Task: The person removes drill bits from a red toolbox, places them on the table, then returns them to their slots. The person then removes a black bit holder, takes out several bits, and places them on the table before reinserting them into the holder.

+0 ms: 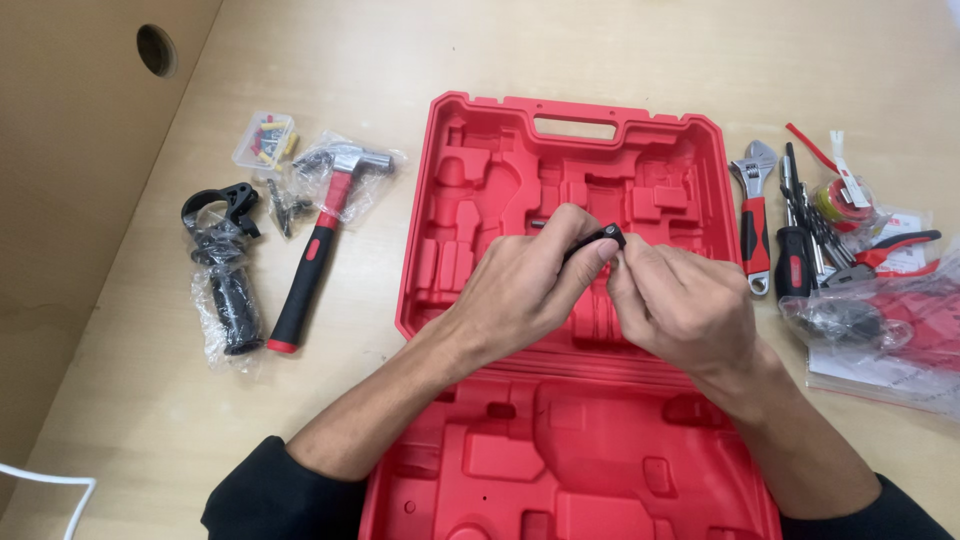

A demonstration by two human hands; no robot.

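Bright, even overhead light, soft shadows under the hands, mild glare on plastic bags, sharp focus throughout.

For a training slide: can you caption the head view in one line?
Both hands, left hand and right hand, pinch a small black part above an open red tool case.

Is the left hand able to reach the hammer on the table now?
Probably yes, but not at once. The hammer lies bare on the table to the left of the red case, with nothing in between. The left hand, however, is busy pinching a small black part together with the right hand.
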